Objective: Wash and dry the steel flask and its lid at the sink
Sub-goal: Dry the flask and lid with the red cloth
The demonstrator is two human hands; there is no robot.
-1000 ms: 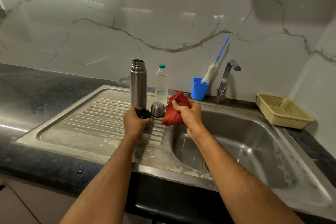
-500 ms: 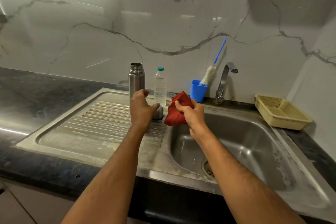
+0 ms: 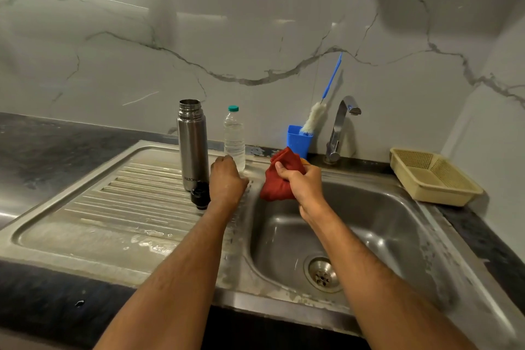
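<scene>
Stainless-steel sink unit [image 3: 85, 239] set into a dark stone counter [image 3: 37, 148], backed by a glossy white wall of grey-veined marble [image 3: 142, 51]; a second wall meets it at the right corner. The ribbed drainboard [image 3: 136, 199] lies to the left of the basin [image 3: 377, 224], its front part marked with pale streaks and wet patches. The basin holds a round strainer drain [image 3: 322, 274].

On the drainboard stands the steel flask [image 3: 193, 150], upright and uncapped, its open mouth uppermost. Touching its base at the near side sits a small black stopper [image 3: 200, 195]. Just behind and to the right stands a clear plastic bottle [image 3: 234, 136] with a green cap. A blue cup [image 3: 299, 140] at the basin's back rim carries a bottle brush [image 3: 315, 118] with a white head and a blue handle leaning toward the wall — beside it rises the curved tap [image 3: 341, 128]. A beige perforated basket [image 3: 431, 179] rests on the counter at the right.

The left hand [image 3: 225, 183] reaches over the drainboard edge, knuckles up and fingers curled downward; whatever lies beneath it is hidden, so its hold cannot be told, and the steel lid cannot be seen. The right hand [image 3: 302, 183] grips a bunched red cloth [image 3: 277, 179] above the basin's left rim. A sliver of orange shows behind the cloth — too little to identify.
</scene>
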